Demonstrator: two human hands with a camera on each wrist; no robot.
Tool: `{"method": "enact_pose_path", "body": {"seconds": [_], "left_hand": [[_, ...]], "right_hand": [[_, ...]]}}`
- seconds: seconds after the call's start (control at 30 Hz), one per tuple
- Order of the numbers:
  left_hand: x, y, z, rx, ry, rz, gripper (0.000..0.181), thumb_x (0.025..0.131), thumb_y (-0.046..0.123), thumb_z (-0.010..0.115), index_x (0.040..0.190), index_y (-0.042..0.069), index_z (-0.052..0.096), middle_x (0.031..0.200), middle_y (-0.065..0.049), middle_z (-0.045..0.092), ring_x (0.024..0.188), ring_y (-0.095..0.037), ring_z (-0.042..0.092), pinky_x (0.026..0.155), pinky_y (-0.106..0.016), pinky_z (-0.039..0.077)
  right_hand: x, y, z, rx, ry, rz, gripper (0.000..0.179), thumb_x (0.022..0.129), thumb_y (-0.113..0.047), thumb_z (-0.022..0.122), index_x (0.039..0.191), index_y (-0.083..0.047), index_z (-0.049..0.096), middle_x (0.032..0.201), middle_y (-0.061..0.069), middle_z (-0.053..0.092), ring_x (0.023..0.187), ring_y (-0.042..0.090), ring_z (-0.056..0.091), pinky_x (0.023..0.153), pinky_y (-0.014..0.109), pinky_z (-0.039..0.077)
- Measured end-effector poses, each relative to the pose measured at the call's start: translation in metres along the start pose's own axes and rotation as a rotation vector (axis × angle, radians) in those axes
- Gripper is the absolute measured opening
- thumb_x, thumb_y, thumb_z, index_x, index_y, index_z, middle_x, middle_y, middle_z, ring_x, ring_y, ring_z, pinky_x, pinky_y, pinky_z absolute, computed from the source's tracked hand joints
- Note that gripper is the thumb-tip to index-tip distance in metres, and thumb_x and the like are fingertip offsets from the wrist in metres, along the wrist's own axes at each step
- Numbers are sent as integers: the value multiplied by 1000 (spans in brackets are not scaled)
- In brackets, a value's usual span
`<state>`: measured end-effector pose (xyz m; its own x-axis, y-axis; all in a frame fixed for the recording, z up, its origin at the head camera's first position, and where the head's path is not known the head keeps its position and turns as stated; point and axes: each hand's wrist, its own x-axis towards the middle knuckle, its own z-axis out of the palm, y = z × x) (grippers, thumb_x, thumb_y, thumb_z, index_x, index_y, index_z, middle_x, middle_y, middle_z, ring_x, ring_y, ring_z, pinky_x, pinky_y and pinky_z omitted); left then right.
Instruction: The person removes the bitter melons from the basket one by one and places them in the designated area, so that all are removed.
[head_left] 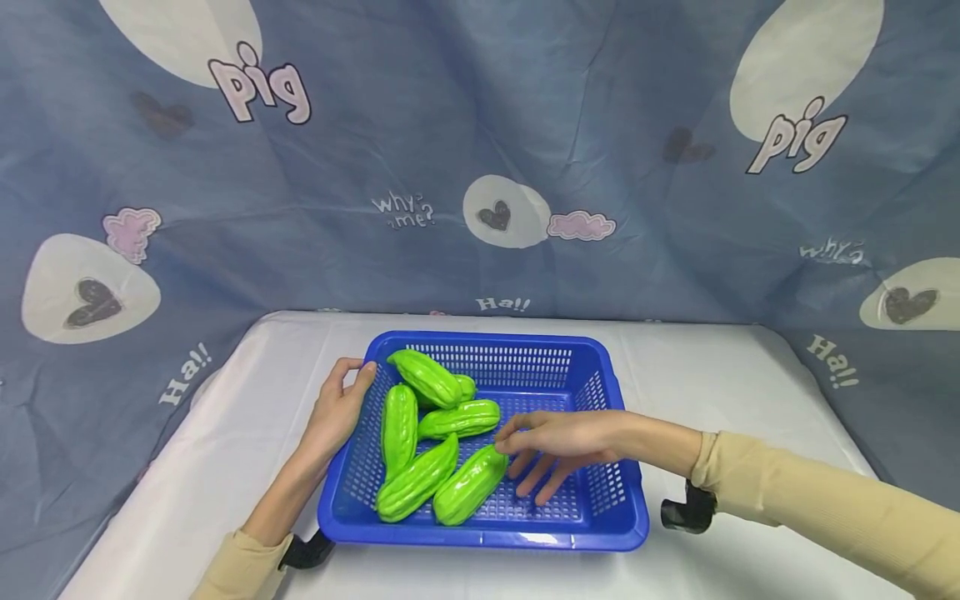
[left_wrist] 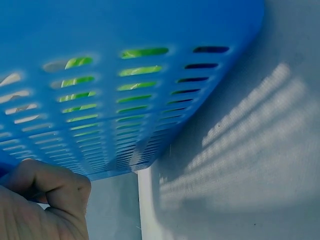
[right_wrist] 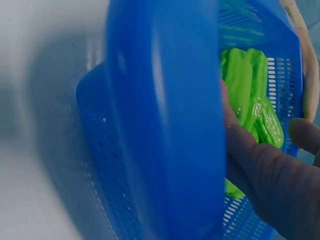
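Gripping the left rim of a blue plastic basket with many small holes (head_left: pixel 483 537) is the person's left hand (head_left: pixel 339 408), with its thumb over the edge. The right hand (head_left: pixel 562 437) is inside the basket, over the right part. Its thumb and a finger are at the top tip of one shiny, bright green, bumpy vegetable (head_left: pixel 471 486), and its other fingers hang loose and spread. I cannot tell if it pinches that tip or only touches it.

That vegetable lies tilted on the basket floor, near the front. More long green vegetables (head_left: pixel 400 425) lie close together in the left part, some on top of others. One at the back is partly hidden. In the left wrist view, bits of green show through the basket's holes.

The basket sits on a smooth white cloth (head_left: pixel 690 375). Behind it hangs a blue-gray sheet (head_left: pixel 420 142) with hearts and the word "pig". Both arms have tan sleeves (head_left: pixel 817 508), and each wrist has a black piece (head_left: pixel 686 508) on it.
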<state>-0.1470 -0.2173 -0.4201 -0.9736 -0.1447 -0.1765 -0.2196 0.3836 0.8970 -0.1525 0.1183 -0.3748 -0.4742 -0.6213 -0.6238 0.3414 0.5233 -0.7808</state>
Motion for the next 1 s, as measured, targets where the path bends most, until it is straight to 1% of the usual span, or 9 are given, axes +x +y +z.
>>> {"method": "enact_pose_path", "body": {"seconds": [0.2,0.37,0.47,0.6,0.7,0.77,0.83,0.93,1.0], "left_hand": [[0,1,0,-3,-1,4,55,115,51,44,152,10,46,108,-21,79,72,-12,71,61,-28,57],[0,1,0,0,4,3,55,115,51,45,151,10,46,108,-21,79,72,-12,71,62,-28,57],[0,1,0,-2,4,1,54,115,50,45,151,9,47,105,-20,79,71,-12,71,61,-28,57],[0,0,0,0,9,0,54,115,51,45,151,10,47,104,-18,79,71,-11,70,61,-28,57],[0,-1,0,-1,7,3,55,115,50,45,151,10,47,105,-19,79,71,-11,70,61,-28,57],[0,-1,0,-3,5,3,55,115,50,45,151,10,47,105,-19,79,71,-11,70,62,-28,57],[0,-2,0,-5,6,1,55,115,50,45,152,10,47,103,-17,79,71,-11,70,62,-28,57],[1,-2,0,-2,8,-5,55,115,51,45,152,11,47,100,-14,80,70,-11,70,62,-28,57],[2,-3,0,-6,5,-6,55,115,51,45,152,11,47,99,-13,80,70,-12,70,62,-28,57]], "right_hand": [[11,2,3,53,-14,-13,49,109,-30,59,150,-5,49,137,26,57,111,37,75,89,46,67],[19,5,10,81,52,-36,55,107,-28,62,153,-4,42,130,24,53,113,40,73,87,48,68],[23,7,15,109,92,-30,59,106,-27,65,154,-4,37,129,25,53,112,42,73,84,48,68],[26,10,19,176,107,-19,63,106,-23,67,153,-2,30,126,26,52,111,44,73,85,49,68],[28,11,21,217,109,-16,64,106,-21,67,152,-1,29,123,25,53,110,42,73,86,48,68],[29,12,21,229,110,-17,59,106,-19,66,149,1,31,121,23,54,108,39,73,86,48,68],[29,13,21,230,105,-18,48,107,-18,64,143,2,39,118,20,55,105,34,72,87,47,68],[30,15,20,233,87,-22,30,108,-17,62,129,3,54,113,15,55,101,28,71,90,44,67],[31,16,19,235,78,-21,22,109,-18,61,120,1,61,110,12,55,100,25,71,92,43,67]]}}
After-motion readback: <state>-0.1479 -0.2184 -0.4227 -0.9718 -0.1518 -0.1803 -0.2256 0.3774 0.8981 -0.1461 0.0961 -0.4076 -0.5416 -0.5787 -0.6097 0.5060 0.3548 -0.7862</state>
